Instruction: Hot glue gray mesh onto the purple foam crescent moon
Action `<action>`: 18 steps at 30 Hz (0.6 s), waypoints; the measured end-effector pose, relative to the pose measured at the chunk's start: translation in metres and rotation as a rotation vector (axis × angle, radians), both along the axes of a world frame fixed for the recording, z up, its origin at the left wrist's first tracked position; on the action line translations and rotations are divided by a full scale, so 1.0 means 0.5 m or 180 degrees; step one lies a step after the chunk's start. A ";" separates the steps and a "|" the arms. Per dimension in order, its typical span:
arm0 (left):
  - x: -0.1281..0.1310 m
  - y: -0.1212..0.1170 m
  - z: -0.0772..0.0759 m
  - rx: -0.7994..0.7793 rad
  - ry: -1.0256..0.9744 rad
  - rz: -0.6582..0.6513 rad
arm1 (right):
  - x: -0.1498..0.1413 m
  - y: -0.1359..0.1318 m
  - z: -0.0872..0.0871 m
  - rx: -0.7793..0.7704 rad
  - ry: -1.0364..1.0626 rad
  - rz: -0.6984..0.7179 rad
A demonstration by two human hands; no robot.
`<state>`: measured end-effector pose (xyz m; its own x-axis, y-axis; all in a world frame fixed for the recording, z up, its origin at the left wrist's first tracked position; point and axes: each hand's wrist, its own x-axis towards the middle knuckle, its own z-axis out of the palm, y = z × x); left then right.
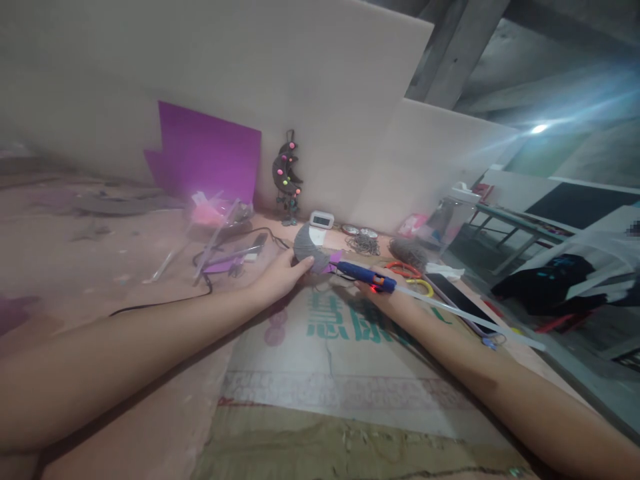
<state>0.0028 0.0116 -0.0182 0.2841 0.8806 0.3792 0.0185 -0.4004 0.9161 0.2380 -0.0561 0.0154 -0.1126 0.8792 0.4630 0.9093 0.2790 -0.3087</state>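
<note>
Between the thumb and fingers of my left hand (295, 268) is a grey crescent moon (311, 253), its surface looking yarn-wrapped. My right hand (379, 285) is closed round a blue hot glue gun (357, 272), which has a red light glowing on it. A long translucent glue stick (470, 315) sticks out of its back end towards the lower right. The gun's nozzle points left at the lower tip of the moon, by a small purple piece (334, 259). Whether the nozzle touches the moon I cannot tell. Beneath both hands lies a printed cardboard sheet (320, 380).
A finished-looking dark moon ornament (286, 172) with coloured balls stands against the wall, beside a purple board (213, 157). Along the back are a small digital clock (321, 220) and grey yarn (407, 252). Orange-handled scissors (403, 268) and a phone (463, 303) lie right. A black cable (165, 307) crosses left.
</note>
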 end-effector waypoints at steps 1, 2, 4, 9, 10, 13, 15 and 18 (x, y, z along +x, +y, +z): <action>0.000 0.000 -0.001 0.0008 0.0012 0.0000 | 0.000 0.000 0.000 0.0004 0.0001 -0.0018; 0.000 0.001 -0.001 0.0022 0.0020 0.0000 | -0.001 0.000 0.001 0.0004 0.0003 -0.0034; 0.001 0.002 -0.002 0.0060 0.0028 -0.0004 | 0.000 0.001 0.000 0.0012 0.0019 -0.0060; 0.000 0.003 -0.001 0.0047 0.0046 -0.0047 | 0.005 0.007 -0.005 0.0039 0.0055 -0.0014; 0.000 0.003 -0.001 0.0031 0.0048 -0.0057 | 0.007 0.008 -0.006 0.0048 0.0060 0.0004; 0.000 0.003 -0.002 -0.0014 0.0030 -0.0066 | 0.011 0.011 -0.010 0.0100 0.0075 0.0012; -0.001 0.004 -0.003 -0.0079 0.0025 -0.0074 | 0.014 0.012 -0.012 0.0149 0.0080 0.0005; -0.001 0.007 -0.006 -0.0247 0.0071 -0.0153 | 0.016 0.013 -0.014 0.0198 0.0106 0.0006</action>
<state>0.0022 0.0151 -0.0213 0.3343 0.8922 0.3036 0.0216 -0.3293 0.9440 0.2460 -0.0498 0.0085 -0.0979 0.8484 0.5203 0.8983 0.3003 -0.3207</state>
